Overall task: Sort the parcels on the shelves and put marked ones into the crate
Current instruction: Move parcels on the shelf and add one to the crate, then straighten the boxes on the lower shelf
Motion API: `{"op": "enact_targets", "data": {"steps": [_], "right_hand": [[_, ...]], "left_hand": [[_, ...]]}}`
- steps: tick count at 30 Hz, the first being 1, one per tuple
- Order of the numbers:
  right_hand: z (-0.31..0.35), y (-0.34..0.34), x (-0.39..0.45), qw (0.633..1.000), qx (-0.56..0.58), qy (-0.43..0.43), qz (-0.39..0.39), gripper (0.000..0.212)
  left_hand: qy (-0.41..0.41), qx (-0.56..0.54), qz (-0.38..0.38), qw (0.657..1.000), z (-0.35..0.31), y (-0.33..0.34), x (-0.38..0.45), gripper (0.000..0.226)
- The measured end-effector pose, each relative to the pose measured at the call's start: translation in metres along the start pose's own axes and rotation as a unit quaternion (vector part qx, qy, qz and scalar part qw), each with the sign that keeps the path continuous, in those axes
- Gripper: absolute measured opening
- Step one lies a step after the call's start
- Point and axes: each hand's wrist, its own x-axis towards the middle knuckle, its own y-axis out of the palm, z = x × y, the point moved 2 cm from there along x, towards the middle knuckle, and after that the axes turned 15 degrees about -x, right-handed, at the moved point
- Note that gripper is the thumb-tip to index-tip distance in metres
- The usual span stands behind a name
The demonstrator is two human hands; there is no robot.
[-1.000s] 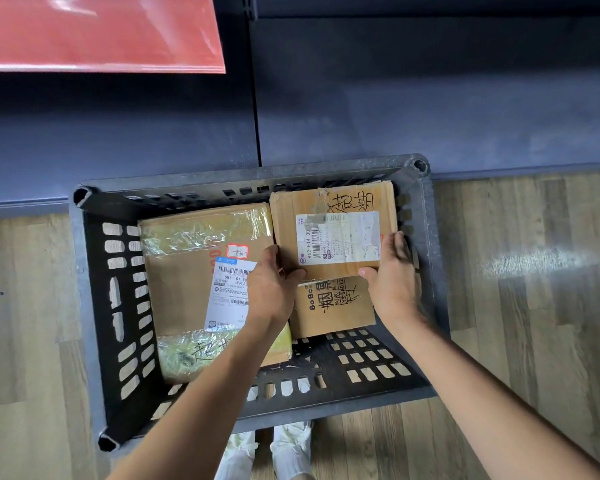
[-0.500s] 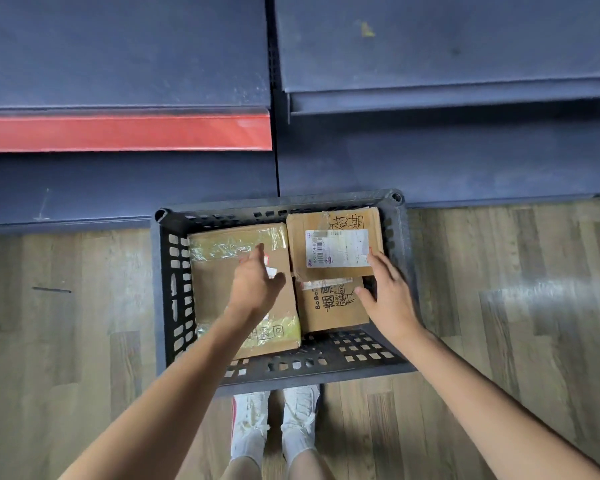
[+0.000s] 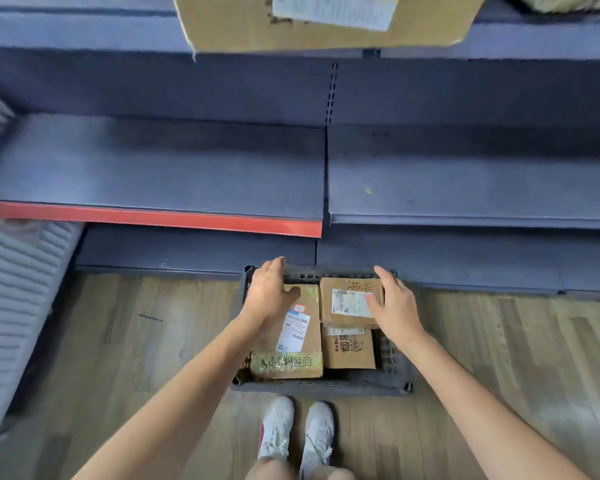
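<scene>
Our left hand (image 3: 269,295) and right hand (image 3: 397,306) hung open and empty over the crate (image 3: 321,386), three marked parcels (image 3: 349,301) lying below them. We judged the placing done; next, a reach up to the shelf box (image 3: 243,26).

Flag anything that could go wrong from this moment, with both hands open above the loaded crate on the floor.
1. The top right parcel lies stacked on the parcel below it; a knock from the right hand might slide it off.
2. The crate sits just ahead of the shoes, so a step forward could trip on it.
3. A big box overhangs the upper shelf; the person could bump it when rising.
</scene>
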Motion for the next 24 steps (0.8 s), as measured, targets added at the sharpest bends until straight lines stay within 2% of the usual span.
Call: {"op": "enact_targets", "data": {"steps": [4, 7, 19, 24], "right_hand": [[0.039, -0.050, -0.026, 0.997, 0.013, -0.055, -0.043, 0.054], [0.068, -0.088, -0.040, 0.993, 0.030, -0.082, -0.078, 0.054], [0.173, -0.226, -0.090, 0.952, 0.015, -0.217, -0.217, 0.050], [0.207, -0.260, -0.093, 0.940, 0.008, -0.245, -0.236, 0.050]], "left_hand": [[0.037, 0.022, 0.007, 0.999, -0.036, -0.043, -0.033, 0.067], [0.052, 0.006, -0.021, 0.998, -0.063, -0.075, -0.054, 0.073], [0.153, -0.091, -0.134, 0.975, -0.158, -0.193, -0.122, 0.071], [0.185, -0.096, -0.184, 0.961, -0.179, -0.247, -0.132, 0.069]]}}
